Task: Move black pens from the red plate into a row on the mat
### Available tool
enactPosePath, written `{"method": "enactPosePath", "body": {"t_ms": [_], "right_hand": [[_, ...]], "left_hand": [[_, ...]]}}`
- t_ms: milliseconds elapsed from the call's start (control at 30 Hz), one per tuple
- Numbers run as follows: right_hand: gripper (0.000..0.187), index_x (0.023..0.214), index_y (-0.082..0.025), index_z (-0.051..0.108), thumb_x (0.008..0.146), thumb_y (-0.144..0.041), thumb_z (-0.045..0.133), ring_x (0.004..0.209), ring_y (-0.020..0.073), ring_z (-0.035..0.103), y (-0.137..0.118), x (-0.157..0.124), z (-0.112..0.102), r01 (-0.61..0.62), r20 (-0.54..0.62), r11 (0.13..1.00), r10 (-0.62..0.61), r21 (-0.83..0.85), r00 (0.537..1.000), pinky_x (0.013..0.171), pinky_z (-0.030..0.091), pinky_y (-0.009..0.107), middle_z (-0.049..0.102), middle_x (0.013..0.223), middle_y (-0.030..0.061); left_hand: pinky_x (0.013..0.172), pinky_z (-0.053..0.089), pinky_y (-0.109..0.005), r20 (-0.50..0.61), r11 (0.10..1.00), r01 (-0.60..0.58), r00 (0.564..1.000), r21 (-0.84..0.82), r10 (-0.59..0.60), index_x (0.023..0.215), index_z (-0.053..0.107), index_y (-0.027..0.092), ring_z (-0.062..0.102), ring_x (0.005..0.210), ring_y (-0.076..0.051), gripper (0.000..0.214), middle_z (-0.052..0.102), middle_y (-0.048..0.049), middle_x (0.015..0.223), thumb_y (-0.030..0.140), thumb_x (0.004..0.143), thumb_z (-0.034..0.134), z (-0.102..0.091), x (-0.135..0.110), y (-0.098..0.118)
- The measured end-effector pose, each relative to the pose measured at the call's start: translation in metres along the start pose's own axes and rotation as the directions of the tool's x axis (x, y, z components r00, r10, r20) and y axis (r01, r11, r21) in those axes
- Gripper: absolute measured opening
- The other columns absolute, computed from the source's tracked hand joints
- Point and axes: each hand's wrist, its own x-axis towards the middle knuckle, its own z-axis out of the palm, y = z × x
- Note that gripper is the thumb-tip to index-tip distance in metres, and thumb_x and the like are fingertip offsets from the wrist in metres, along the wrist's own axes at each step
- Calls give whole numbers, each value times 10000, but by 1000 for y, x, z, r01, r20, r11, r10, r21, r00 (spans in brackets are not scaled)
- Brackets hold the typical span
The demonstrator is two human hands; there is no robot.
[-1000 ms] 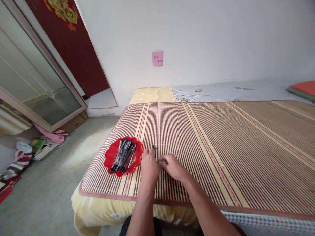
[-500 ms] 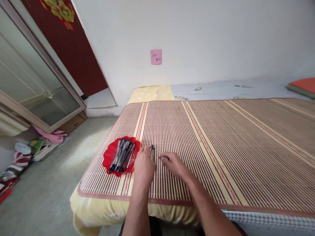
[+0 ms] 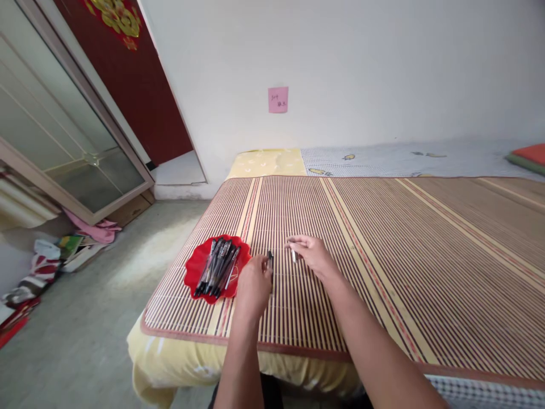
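Note:
My left hand [image 3: 253, 287] is closed, with its fingertips and thumb on a dark-topped pen [image 3: 270, 260] low over the striped mat. Part of that pen is hidden by the fingers. To its right, my right hand [image 3: 313, 254] pinches a short, whitish, shiny piece [image 3: 294, 257] between thumb and fingers; its kind is too small to make out. Just left of my left hand sits a red scalloped plate [image 3: 191, 267]. Several clear-barrelled pens with black ends [image 3: 217, 267] lie piled on it, beside a thin yellowish loop [image 3: 234, 274], perhaps a rubber band.
A slatted bamboo mat [image 3: 366, 227] covers the bed, over yellow bedding [image 3: 179, 360]. A pink note [image 3: 278, 100] is stuck on the wall. An orange and green cushion [image 3: 530, 156] lies far right. Clothes and papers [image 3: 42, 261] are on the floor at left.
My right hand has moved forward and slightly right, and a small whitish piece now shows in its fingers. My left hand stays by the pen. The view has shifted slightly.

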Motion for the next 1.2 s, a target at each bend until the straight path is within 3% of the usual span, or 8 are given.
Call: {"method": "enactPosePath", "body": {"t_ms": [100,233,367,700,967,1200], "right_hand": [[188,1020,-143,703,835,-169,682,797,183,749,0,30,14,23,-60,1000,-23,-8,998,657,582,273,799,944,114],[164,888,-149,657,765,-210,747,681,156,710,6,65,33,65,-136,995,-74,-72,988,632,567,265,758,837,67],[137,772,-178,639,723,-211,762,665,163,698,14,81,48,109,-143,982,-132,-157,981,652,562,282,713,744,19],[121,736,-198,625,741,-146,734,729,159,679,20,81,64,187,-104,904,-243,-384,964,700,515,275,717,772,6],[79,767,-174,683,830,-128,696,843,169,654,10,73,55,208,-30,792,-274,-574,961,788,479,284,722,889,54],[220,895,-176,742,849,-10,604,953,172,654,2,63,44,245,96,715,-243,-655,965,839,460,269,721,1046,76]], "left_hand": [[841,465,-311,52,998,2,999,66,-5,1061,686,147,691,992,-239,196,746,-114,1058,74,897,605,1,0,1],[834,451,-309,74,992,-13,997,125,4,1018,676,146,677,991,-239,156,726,-120,1056,81,913,582,-4,-1,1],[877,447,-319,154,982,-71,987,177,44,1006,657,153,664,1031,-246,134,697,-123,1095,94,927,565,0,-2,1],[996,431,-343,209,975,-88,977,203,45,1148,653,110,616,1163,-279,225,661,-157,1186,132,943,564,5,-4,3],[946,443,-349,190,981,-67,981,183,31,1081,658,129,635,1111,-279,149,670,-145,1146,191,964,588,4,-4,3],[879,449,-339,172,981,-61,985,184,29,1005,650,146,658,1045,-266,92,683,-123,1093,209,975,591,2,-5,4]]}}
